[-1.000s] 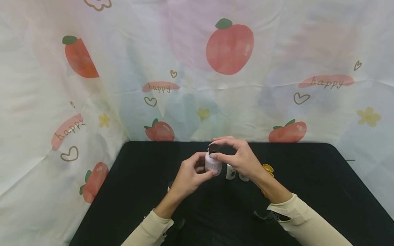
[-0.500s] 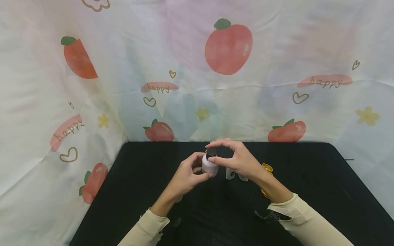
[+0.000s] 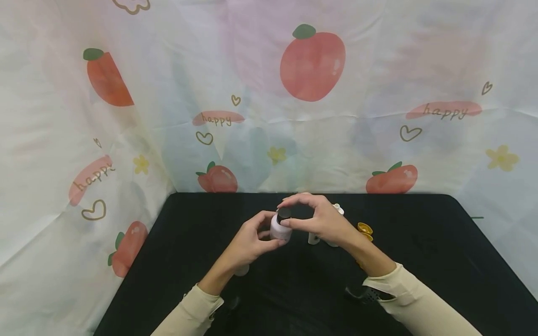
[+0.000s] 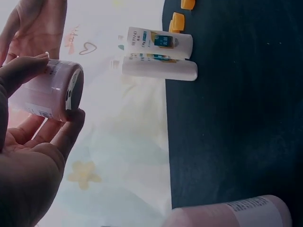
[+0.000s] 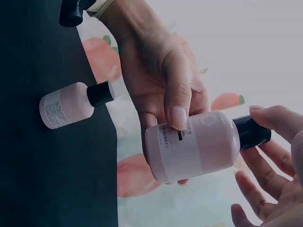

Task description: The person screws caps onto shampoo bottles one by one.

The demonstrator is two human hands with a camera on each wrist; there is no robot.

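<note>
My left hand [image 3: 248, 240] grips a pink bottle [image 5: 194, 146] with a pale label, fingers and thumb round its body. The bottle is tilted above the black table. My right hand [image 3: 328, 221] pinches its black cap [image 5: 252, 132] between thumb and fingertips; the cap sits on the bottle's neck. In the right wrist view a second pink bottle [image 5: 71, 105], also black-capped, stands on the table beneath the left forearm. The left wrist view shows part of this bottle at the bottom edge. The right hand and forearm partly hide white tubes in the head view.
Two white squeeze tubes [image 4: 160, 43] with teal print stand side by side towards the back of the black table [image 3: 428, 261]. Yellow-orange pieces [image 3: 364, 228] lie to their right. A printed cloth [image 3: 269, 93] hangs behind and left of the table.
Both hands have moved a little left and down with the pink bottle between them. The right hand keeps its pinch on the cap. A white piece now shows behind the right hand.
</note>
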